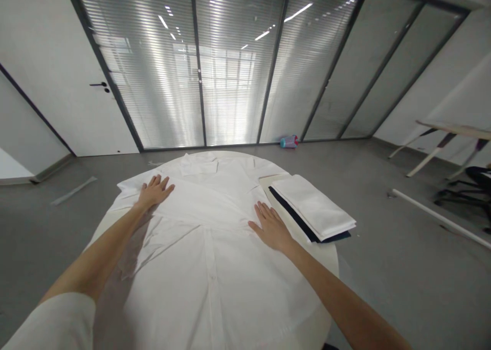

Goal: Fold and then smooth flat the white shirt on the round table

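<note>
A white button-up shirt (230,278) is spread over a round table, its collar at the far end and its button placket running toward me. One sleeve lies folded across the upper part of the shirt. My left hand (154,192) rests flat on the cloth near the left shoulder, fingers apart. Palm down, my right hand (272,227) presses on the shirt's right side with its fingers stretched out. Neither hand grips anything. Just right of that hand sits a stack of folded clothes, a white one (314,207) on top of a dark one (333,239).
The pale round table (333,260) shows its rim at the right. Beyond it stand glass partitions with blinds (230,84) and a white door (57,74). A blue and pink object (289,141), a white pole (441,217) and another table (460,129) are farther off.
</note>
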Demonstrator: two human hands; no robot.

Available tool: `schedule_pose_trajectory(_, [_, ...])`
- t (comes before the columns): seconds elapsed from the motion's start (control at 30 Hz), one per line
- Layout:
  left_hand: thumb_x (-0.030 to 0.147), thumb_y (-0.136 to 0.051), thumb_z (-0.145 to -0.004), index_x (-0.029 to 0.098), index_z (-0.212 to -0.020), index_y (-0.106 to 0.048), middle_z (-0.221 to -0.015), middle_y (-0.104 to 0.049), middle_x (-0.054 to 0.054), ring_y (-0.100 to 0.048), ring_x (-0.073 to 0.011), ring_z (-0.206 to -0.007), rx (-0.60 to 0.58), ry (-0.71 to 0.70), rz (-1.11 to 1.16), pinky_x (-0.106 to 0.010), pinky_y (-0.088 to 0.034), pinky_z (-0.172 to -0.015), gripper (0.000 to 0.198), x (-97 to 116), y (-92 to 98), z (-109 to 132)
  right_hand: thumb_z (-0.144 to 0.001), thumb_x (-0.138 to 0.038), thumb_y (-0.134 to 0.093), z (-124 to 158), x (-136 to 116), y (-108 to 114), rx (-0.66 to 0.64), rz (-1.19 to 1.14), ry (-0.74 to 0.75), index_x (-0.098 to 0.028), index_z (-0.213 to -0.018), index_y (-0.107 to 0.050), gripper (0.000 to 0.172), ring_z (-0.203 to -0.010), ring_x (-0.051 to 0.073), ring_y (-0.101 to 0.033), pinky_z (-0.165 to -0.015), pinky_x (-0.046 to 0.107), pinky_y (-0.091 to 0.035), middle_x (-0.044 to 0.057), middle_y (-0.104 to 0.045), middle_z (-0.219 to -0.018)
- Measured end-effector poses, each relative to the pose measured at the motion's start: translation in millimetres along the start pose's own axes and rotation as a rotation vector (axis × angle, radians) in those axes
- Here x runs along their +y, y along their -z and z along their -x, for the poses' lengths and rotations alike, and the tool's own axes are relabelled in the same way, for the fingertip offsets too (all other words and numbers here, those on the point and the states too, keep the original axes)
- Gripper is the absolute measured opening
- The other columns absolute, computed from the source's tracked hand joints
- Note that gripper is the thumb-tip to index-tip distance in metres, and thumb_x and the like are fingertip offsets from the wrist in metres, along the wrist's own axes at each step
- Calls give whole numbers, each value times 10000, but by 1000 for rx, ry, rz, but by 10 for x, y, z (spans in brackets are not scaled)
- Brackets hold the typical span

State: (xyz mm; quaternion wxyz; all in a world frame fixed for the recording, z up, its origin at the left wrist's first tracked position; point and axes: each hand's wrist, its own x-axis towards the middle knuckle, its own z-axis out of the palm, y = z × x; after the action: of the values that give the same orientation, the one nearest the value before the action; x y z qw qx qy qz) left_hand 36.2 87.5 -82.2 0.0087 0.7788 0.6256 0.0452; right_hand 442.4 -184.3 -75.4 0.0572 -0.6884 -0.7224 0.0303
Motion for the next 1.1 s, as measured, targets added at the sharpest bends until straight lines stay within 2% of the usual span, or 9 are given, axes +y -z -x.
schedule_pose_trajectory(0.1, [577, -263, -1008, 182, -1562, -344, -1640, -233, -168, -175, -339, -1524, 33, -46, 71, -587, -229, -1176, 685, -20, 64, 99, -969, -711, -89, 18, 15, -6, -4, 15, -13, -67, -1570, -289, 903, -1532, 256, -169, -1247, 436, -146, 141, -205, -1639])
schedule_pose_trajectory(0.2, [534, -263, -1025, 179, -1559, -357, -1640, -236, -152, -165, -338, -1527, 48, -186, 115, -586, -214, -1188, 648, -87, 112, 461, -972, -707, -86, 1, 7, -19, -9, 23, -7, -60, -1568, -290, 902, -1529, 263, -176, -1245, 446, -154, 138, -207, -1639])
schedule_pose_trajectory(0.33, [559, -360, -1004, 302, -1525, -421, -1627, -291, -64, -188, -319, -1524, -6, -375, 106, -595, -158, -1209, 584, -83, 148, 1407, -989, -682, -121, -4, 14, -47, 13, 19, 2, -61, -1558, -318, 865, -1522, 276, -201, -1239, 461, -167, 152, -234, -1630])
schedule_pose_trajectory(0.47, [556, -464, -977, 336, -1547, -359, -1623, -277, -69, -217, -315, -1514, -43, -523, 136, -574, -195, -1211, 620, 120, 182, 2366, -1011, -633, -173, 18, 17, -66, 87, 7, 31, -75, -1535, -379, 793, -1511, 290, -237, -1227, 482, -191, 174, -290, -1607])
schedule_pose_trajectory(0.6, [541, -488, -973, 333, -1546, -360, -1606, -312, -68, -246, -324, -1503, 8, -551, 118, -596, -184, -1210, 622, 343, 178, 2903, -1041, -536, -203, 130, -17, -42, 167, 6, 84, -112, -1539, -380, 678, -1467, 272, -346, -1211, 497, -217, 172, -418, -1544])
schedule_pose_trajectory(0.73, [519, -453, -992, 278, -1545, -385, -1593, -349, -81, -294, -312, -1490, 51, -495, 130, -562, -228, -1214, 606, 417, 161, 3235, -1032, -518, -312, 480, -45, 38, 211, 33, 87, -123, -1513, -429, 633, -1379, 281, -467, -1188, 483, -261, 181, -508, -1478])
schedule_pose_trajectory(0.9, [519, -512, -947, 258, -1403, -585, -1517, -487, -103, -411, -316, -1429, 171, -356, 217, -506, -337, -1181, 531, 255, 154, 3676, -1018, -390, -418, 1188, -30, 232, 203, 156, 12, -106, -1269, -651, 445, -1229, 302, -568, -1069, 430, -396, 192, -622, -1329])
schedule_pose_trajectory(1.03, [579, -624, -812, 185, -1217, -690, -1360, -590, -190, -496, -383, -1328, 400, -10, 381, -565, -401, -1108, 569, 30, 132, 3970, -995, -352, -469, 1686, 4, 345, 162, 226, -147, -145, -1057, -710, 324, -1080, 291, -619, -942, 385, -461, 164, -672, -1146])
schedule_pose_trajectory(1.1, [609, -686, -721, 153, -1157, -688, -1201, -655, -201, -608, -384, -1175, 358, 203, 610, -563, -507, -987, 632, -53, 133, 4105, -994, -358, -477, 1853, 28, 361, 137, 200, -213, -163, -1015, -703, 299, -1035, 273, -635, -907, 355, -470, 147, -670, -1092])
